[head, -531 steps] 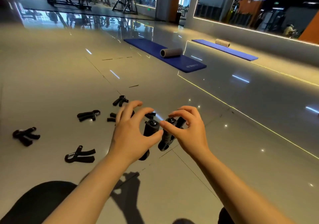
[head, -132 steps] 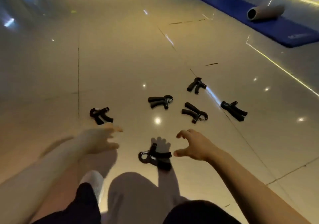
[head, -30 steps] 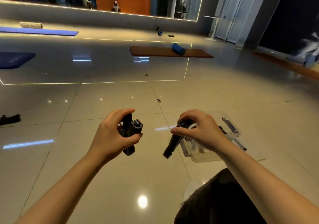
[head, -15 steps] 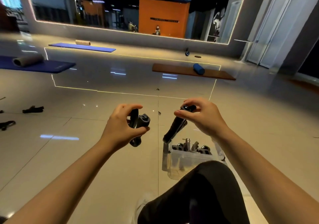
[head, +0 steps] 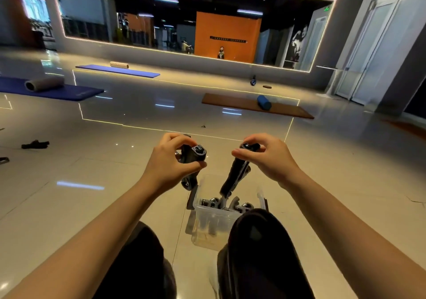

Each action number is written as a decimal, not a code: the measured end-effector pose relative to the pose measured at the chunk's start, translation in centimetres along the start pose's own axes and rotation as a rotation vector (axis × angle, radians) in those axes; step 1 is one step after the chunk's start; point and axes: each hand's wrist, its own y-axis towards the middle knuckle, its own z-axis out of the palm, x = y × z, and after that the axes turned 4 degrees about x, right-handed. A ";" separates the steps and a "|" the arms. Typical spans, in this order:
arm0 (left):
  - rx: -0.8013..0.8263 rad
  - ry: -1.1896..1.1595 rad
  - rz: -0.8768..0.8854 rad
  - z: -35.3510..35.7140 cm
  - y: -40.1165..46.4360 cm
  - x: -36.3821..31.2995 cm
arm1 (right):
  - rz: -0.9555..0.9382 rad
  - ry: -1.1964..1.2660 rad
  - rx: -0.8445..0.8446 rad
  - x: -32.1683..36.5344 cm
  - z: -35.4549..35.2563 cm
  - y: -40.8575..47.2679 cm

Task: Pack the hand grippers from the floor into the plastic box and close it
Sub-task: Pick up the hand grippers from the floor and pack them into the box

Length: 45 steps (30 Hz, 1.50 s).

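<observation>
My left hand (head: 169,164) grips a black hand gripper (head: 192,160) just above and left of the clear plastic box (head: 213,227). My right hand (head: 267,158) pinches the top of a second black hand gripper (head: 236,174), which hangs down with its lower end at the box's open top. Several hand grippers (head: 227,203) with chrome springs lie inside the box. My right knee hides the box's near right corner. Two more grippers, one black hand gripper (head: 35,144) and another at the frame's edge (head: 3,160), lie on the floor at the far left.
Glossy tiled floor all round. Blue mats with foam rollers (head: 43,83) lie at the back left, a brown mat (head: 255,106) with a blue roller at the back middle. A mirrored wall and doors stand behind. My legs flank the box.
Both hands have carried their grippers closer over the box, which now sits between my knees. The right gripper's tip has dropped to the box's open top.
</observation>
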 end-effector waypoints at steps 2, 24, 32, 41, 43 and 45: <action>0.009 0.013 -0.029 2.0 1.3 0.7 | -0.005 -0.025 0.035 -2.6 0.0 1.5; 0.247 0.147 -0.222 28.5 12.0 24.1 | 0.368 0.124 -0.105 -35.6 10.8 11.3; 0.197 0.120 -0.200 35.3 10.8 31.5 | 0.378 0.087 -0.134 -41.3 15.3 10.6; 0.255 0.119 -0.240 38.3 10.9 32.5 | 0.362 0.054 -0.144 -41.9 16.8 9.9; 0.236 0.115 -0.272 38.1 10.7 32.6 | 0.346 0.043 -0.131 -41.8 17.3 9.8; 0.224 0.128 -0.333 37.8 10.6 32.6 | 0.331 0.026 -0.118 -41.6 17.6 9.8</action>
